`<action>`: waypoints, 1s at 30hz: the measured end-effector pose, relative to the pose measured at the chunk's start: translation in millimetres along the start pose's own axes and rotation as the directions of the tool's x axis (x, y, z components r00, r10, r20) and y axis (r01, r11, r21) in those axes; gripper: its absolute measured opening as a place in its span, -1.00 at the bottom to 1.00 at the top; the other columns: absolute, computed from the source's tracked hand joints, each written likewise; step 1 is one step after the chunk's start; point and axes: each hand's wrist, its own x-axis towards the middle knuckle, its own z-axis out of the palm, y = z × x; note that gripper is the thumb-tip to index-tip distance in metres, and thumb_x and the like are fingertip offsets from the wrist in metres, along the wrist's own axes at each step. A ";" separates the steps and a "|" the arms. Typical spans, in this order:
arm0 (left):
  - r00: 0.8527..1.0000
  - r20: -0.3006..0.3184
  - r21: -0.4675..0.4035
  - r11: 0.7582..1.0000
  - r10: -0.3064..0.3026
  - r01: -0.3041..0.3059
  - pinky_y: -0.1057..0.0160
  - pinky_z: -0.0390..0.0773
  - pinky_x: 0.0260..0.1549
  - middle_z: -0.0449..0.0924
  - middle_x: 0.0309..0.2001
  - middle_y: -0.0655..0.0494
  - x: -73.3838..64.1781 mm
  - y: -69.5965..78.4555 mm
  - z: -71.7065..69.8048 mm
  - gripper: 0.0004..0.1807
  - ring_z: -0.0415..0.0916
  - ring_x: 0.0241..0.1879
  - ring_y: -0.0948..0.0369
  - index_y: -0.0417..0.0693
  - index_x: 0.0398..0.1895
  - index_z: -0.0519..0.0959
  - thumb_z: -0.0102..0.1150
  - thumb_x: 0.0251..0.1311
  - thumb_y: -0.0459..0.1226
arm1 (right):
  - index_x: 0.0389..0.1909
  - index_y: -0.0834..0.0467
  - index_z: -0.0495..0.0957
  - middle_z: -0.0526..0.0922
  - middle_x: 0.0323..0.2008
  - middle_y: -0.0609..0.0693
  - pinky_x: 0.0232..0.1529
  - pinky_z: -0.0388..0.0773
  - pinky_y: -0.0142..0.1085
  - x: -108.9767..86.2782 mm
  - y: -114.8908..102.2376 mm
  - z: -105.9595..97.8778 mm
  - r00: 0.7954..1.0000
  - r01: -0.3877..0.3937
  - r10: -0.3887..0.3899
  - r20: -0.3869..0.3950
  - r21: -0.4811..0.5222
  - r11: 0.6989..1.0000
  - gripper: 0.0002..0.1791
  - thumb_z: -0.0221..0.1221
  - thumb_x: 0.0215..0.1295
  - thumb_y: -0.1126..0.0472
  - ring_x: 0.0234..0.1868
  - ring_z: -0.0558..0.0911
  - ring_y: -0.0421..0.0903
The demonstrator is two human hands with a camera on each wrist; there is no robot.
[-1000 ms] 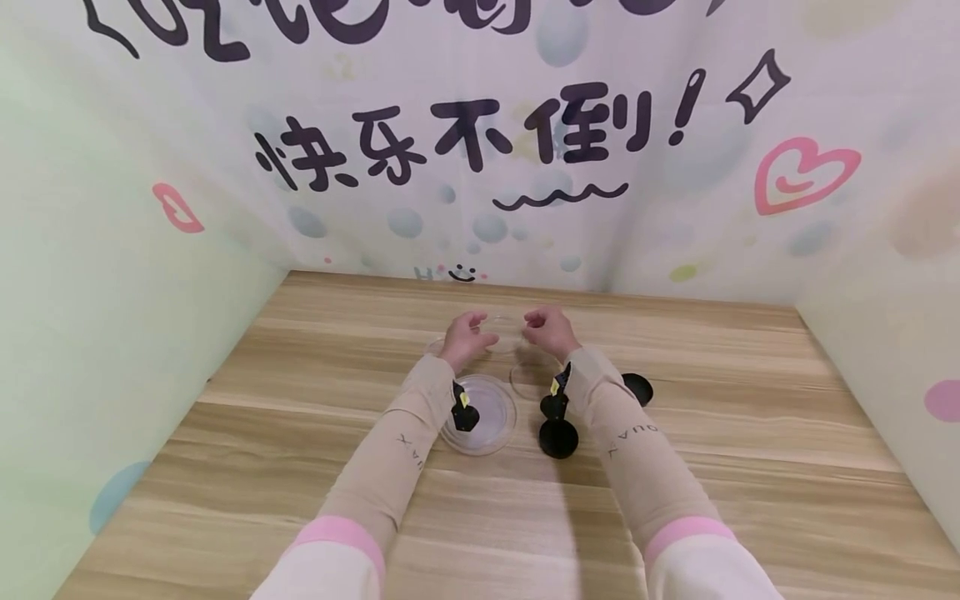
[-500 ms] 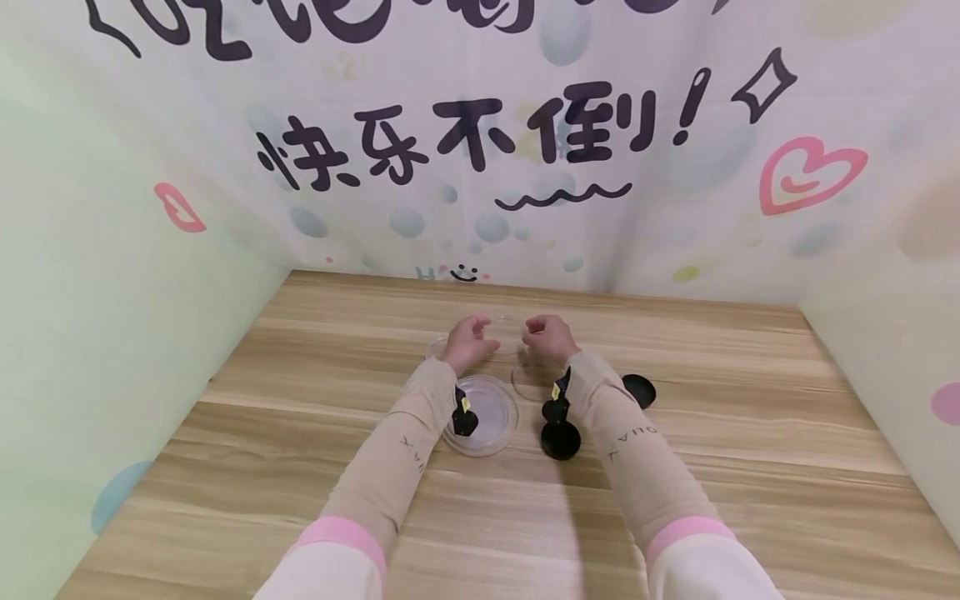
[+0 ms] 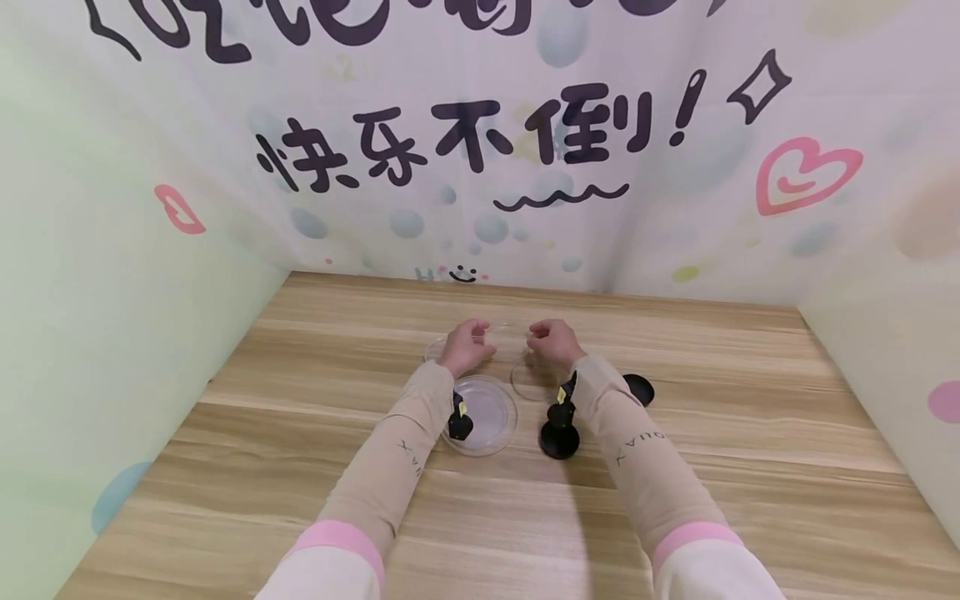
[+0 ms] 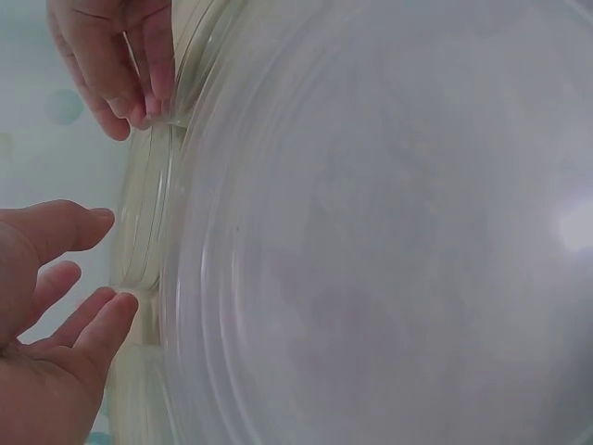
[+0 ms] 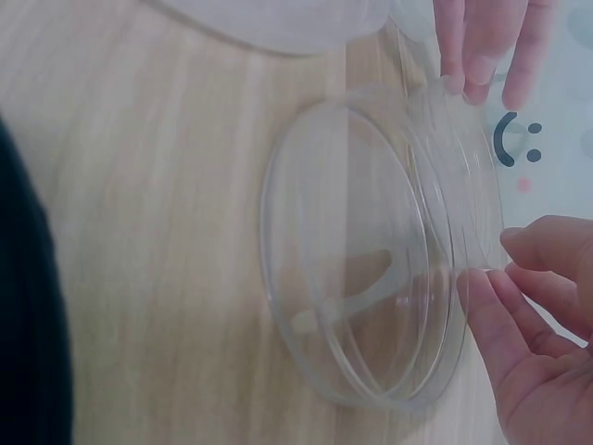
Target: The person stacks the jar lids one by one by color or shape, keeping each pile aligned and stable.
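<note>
Several clear petri dishes sit on the wooden table. At the far middle, my left hand (image 3: 465,347) and right hand (image 3: 557,340) hold a clear petri dish (image 3: 508,325) by opposite sides. In the right wrist view, fingertips of the right hand (image 5: 547,320) meet the dish's rim, and the left hand (image 5: 486,42) is at its other end. The left hand (image 4: 65,306) shows a gap between thumb and fingers. Nearer the body lies a large round dish (image 3: 487,417), which fills much of the left wrist view. Another clear dish (image 3: 528,383) lies near the right wrist.
A further clear dish (image 3: 432,350) is partly hidden behind the left hand. Black round pieces (image 3: 558,442) lie below the right wrist, with another black disc (image 3: 640,389) to the right of the sleeve. A printed cloth wall (image 3: 465,233) stands behind the table.
Both hands have come slightly down and nearer with the far dish between them. Its outline looks flatter now. The other dishes and black pieces stay in place.
</note>
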 end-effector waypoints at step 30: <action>0.995 0.084 -0.033 0.998 -0.052 0.055 0.34 0.48 -0.20 0.50 -0.10 0.03 33.3 -46.2 17.3 -0.31 0.48 -0.13 0.20 -0.11 0.06 0.43 0.39 -0.31 -0.38 | -0.05 0.25 0.50 0.58 -0.24 0.10 -0.34 0.53 -0.30 84.7 96.0 21.0 0.995 0.073 -0.076 -0.060 -0.055 0.996 -0.58 0.17 0.07 0.12 -0.25 0.55 -0.08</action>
